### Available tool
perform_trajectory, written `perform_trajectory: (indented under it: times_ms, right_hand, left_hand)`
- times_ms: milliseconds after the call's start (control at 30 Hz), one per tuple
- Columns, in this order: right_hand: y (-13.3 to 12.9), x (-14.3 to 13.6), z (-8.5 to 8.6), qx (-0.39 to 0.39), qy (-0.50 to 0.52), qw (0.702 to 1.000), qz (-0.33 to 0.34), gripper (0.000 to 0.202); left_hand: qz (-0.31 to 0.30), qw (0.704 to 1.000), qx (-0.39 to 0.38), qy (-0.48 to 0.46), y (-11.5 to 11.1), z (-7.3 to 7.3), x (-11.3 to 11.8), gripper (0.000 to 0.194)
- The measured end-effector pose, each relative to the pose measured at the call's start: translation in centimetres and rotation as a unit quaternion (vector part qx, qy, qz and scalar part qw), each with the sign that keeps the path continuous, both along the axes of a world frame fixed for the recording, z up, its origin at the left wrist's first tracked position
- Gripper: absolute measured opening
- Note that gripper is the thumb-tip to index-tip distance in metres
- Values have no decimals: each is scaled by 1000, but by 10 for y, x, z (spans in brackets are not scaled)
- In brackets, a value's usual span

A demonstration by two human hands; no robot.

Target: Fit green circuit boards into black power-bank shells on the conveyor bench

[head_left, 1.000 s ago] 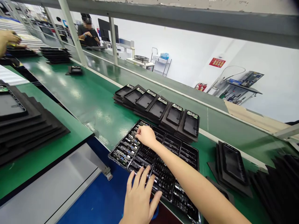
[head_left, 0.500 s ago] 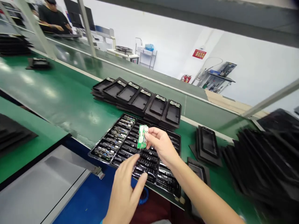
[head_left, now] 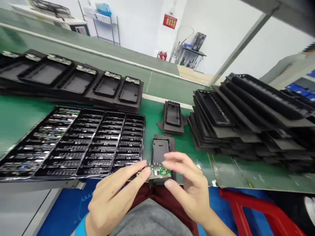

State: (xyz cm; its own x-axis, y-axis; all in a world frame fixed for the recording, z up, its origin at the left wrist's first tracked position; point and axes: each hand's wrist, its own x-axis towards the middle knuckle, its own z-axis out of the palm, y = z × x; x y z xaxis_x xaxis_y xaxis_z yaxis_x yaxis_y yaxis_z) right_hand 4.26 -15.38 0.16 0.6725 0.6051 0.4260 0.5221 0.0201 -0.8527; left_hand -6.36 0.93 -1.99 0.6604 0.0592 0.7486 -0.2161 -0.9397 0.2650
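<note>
Over the near end of the black shell (head_left: 160, 150), we record the green circuit board (head_left: 159, 171), long axis running left to right, crosswise to the shell's length. It extends rightward from the left hand (head_left: 114, 198), which pinches its left end. The right hand (head_left: 190, 183) curves about the other end; whether it grips, we cannot tell.

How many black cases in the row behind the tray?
6, left to right: case one, cut by frame; case two; case three; case four; case five; case six. Others may hide beneath.
</note>
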Motion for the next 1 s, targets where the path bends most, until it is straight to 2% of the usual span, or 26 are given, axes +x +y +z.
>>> perform_trajectory:
  times_ms: [100,267,333,433,533,633,800,1000]
  right_hand:
    - [-19,7,-5,-45,-71,996,-13,24]
    - [-39,17,-22,-85,-22,996,-30,14]
    - [-46,21,-29,-95,-3,995,-40,12]
    - [-52,30,-37,-102,3,992,-78,9]
    - [-52,42,-44,-99,-10,987,-127,9]
    - [-48,52,-49,-91,-19,985,-148,9]
    - [-39,61,-56,-80,-30,984,-158,8]
    - [-33,66,-56,-60,-48,982,-171,8]
  left_hand:
    - [-51,998,-16,28,-13,-6,10,43]
    - [-79,992,0,102,-29,-21,23,37]
    - [-57,991,13,123,-33,-28,29,37]
    - [30,982,17,187,-38,-33,42,39]
    - [116,956,26,268,-45,-31,59,44]
    - [168,924,38,342,-51,-28,79,43]
    - [184,887,18,423,-49,-27,104,38]
    - [168,882,-85,433,-49,-19,106,28]
